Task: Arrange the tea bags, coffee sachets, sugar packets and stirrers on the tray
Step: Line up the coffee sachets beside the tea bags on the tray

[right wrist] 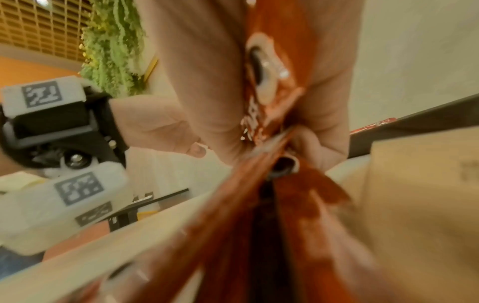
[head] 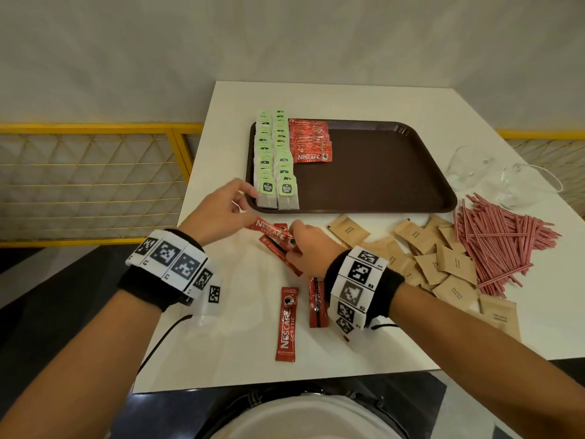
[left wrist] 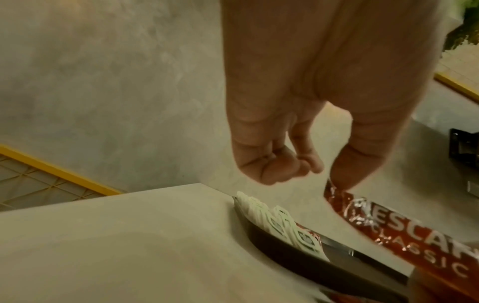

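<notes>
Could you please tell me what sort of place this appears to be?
Probably a café or canteen seating area: a serving tray on a small white table, yellow mesh railing beside it, and glass cups.

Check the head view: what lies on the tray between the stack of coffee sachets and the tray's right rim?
Nothing. In the head view, the tray floor is bare brown from the stacked coffee sachets across to its right rim.

Tea bags [head: 276,156] fill the tray's [head: 380,172] left; sachets [head: 309,141] sit beside them. Sugar packets [head: 443,261] and stirrers [head: 503,245] lie before it, right.
</notes>
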The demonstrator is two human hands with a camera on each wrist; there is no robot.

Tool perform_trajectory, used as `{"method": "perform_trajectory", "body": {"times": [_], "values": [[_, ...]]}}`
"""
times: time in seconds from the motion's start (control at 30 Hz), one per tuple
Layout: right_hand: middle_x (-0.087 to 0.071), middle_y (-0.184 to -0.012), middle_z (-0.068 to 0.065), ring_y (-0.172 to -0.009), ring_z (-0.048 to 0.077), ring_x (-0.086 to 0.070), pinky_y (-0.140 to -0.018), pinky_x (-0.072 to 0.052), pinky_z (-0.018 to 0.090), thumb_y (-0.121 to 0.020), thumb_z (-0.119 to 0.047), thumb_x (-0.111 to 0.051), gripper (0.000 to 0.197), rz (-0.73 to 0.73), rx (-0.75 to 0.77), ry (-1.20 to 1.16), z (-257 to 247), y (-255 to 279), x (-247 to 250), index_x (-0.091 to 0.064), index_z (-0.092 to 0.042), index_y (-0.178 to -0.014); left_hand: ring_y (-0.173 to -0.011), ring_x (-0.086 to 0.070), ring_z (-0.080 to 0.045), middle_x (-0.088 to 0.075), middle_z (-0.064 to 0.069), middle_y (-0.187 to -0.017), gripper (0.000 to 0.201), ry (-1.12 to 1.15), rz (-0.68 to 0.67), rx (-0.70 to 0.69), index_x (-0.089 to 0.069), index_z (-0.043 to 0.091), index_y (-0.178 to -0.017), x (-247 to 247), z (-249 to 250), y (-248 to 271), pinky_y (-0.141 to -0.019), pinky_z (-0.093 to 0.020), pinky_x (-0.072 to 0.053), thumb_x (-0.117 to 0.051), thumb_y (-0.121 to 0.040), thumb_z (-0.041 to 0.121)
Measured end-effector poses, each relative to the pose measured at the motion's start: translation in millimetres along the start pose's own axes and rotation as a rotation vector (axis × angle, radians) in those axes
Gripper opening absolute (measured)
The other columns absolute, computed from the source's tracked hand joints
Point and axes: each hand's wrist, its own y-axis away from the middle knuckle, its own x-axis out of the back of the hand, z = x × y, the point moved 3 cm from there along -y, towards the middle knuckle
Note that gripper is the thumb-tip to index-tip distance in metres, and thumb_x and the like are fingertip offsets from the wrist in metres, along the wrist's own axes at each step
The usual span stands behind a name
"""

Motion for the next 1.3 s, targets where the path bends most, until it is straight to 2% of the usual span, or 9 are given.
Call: {"method": "perform_trajectory", "body": {"times": [0.1,0.2,0.37,0.53,0.63,0.77,1.07,1.2,1.3], "values": [[-0.055,-0.087,0.000,-0.072,0.013,-0.053,-0.056,-0.038,0.020,-0.095,-0.027,-0.048,0.019,0.062,0.018,-0.118,7,3,15,-0.043,-0.011,-0.105,-0.060,-0.046,-0.014,-0.049,0.002,-0.073,0.022,0.112,0.018,0.083,-0.052,0.024,-0.083,12,-1,3,-0.056,-0.024,-0.038,-0.063,-0.081,0.005],[-0.045,-0.074,-0.007,-0.063,0.009,-0.047,-0.050,-0.032,0.017,-0.094,-0.021,-0.048,0.012,0.097,0.020,-0.227,17,7,32,-0.039,-0.016,-0.101,-0.064,-0.053,-0.014,-0.056,0.002,-0.076,0.019,-0.081,-0.355,0.103,-0.056,0.023,-0.088,3,-4,20,-0.055,-0.023,-0.044,-0.066,-0.082,0.009],[-0.049,-0.078,-0.004,-0.068,0.011,-0.050,-0.063,-0.044,0.025,-0.092,-0.018,-0.051,0.015,0.178,0.020,-0.405,32,6,54,-0.047,-0.014,-0.105,-0.111,-0.040,-0.010,-0.044,0.007,-0.120,0.059,-0.489,-0.778,-0.322,-0.047,0.034,-0.128,-46,17,50,-0.091,-0.021,-0.038,-0.072,-0.077,0.020],[-0.050,-0.077,-0.003,-0.069,0.013,-0.052,-0.073,-0.049,0.035,-0.090,-0.017,-0.052,0.007,0.325,-0.017,-0.518,50,1,70,-0.048,-0.016,-0.096,-0.116,-0.023,-0.014,-0.026,0.003,-0.134,0.079,-0.835,-0.838,-0.631,-0.026,0.045,-0.141,-80,36,61,-0.086,-0.028,-0.028,-0.067,-0.077,0.022],[-0.049,-0.077,-0.004,-0.073,0.013,-0.052,-0.083,-0.049,0.039,-0.089,-0.017,-0.051,0.005,0.373,-0.026,-0.574,58,-1,75,-0.048,-0.019,-0.093,-0.125,-0.016,-0.018,-0.016,0.000,-0.146,0.083,-0.910,-0.870,-0.721,-0.017,0.042,-0.145,-94,42,63,-0.098,-0.035,-0.027,-0.064,-0.080,0.022],[-0.051,-0.080,-0.003,-0.078,0.015,-0.055,-0.086,-0.050,0.041,-0.089,-0.019,-0.052,0.008,0.378,-0.022,-0.600,60,-3,75,-0.048,-0.020,-0.096,-0.124,-0.029,-0.016,-0.033,0.001,-0.139,0.066,-0.907,-0.859,-0.776,-0.030,0.029,-0.144,-103,49,58,-0.097,-0.035,-0.035,-0.060,-0.086,0.022],[-0.052,-0.079,-0.004,-0.071,0.009,-0.052,-0.075,-0.045,0.027,-0.091,-0.016,-0.051,0.007,0.348,-0.044,-0.665,55,-11,63,-0.048,-0.016,-0.098,-0.098,-0.044,-0.009,-0.057,0.006,-0.100,0.020,-0.814,-0.769,-0.679,-0.061,0.020,-0.102,-93,35,60,-0.086,-0.032,-0.031,-0.058,-0.083,0.025],[-0.052,-0.080,-0.003,-0.074,0.011,-0.053,-0.081,-0.047,0.033,-0.091,-0.016,-0.051,0.005,0.355,-0.062,-0.671,59,-12,65,-0.048,-0.017,-0.095,-0.064,-0.048,0.003,-0.054,0.012,-0.072,0.013,-0.418,-0.682,-0.362,-0.052,0.020,-0.083,-57,21,45,-0.062,-0.013,-0.035,-0.064,-0.081,0.015],[-0.051,-0.079,-0.004,-0.072,0.010,-0.052,-0.079,-0.046,0.031,-0.090,-0.016,-0.051,0.007,0.381,-0.072,-0.678,64,-13,68,-0.046,-0.021,-0.089,-0.066,-0.050,-0.006,-0.058,0.005,-0.073,0.019,-0.390,-0.520,-0.099,-0.039,0.029,-0.081,-31,2,24,-0.061,-0.024,-0.036,-0.053,-0.089,0.018]]}}
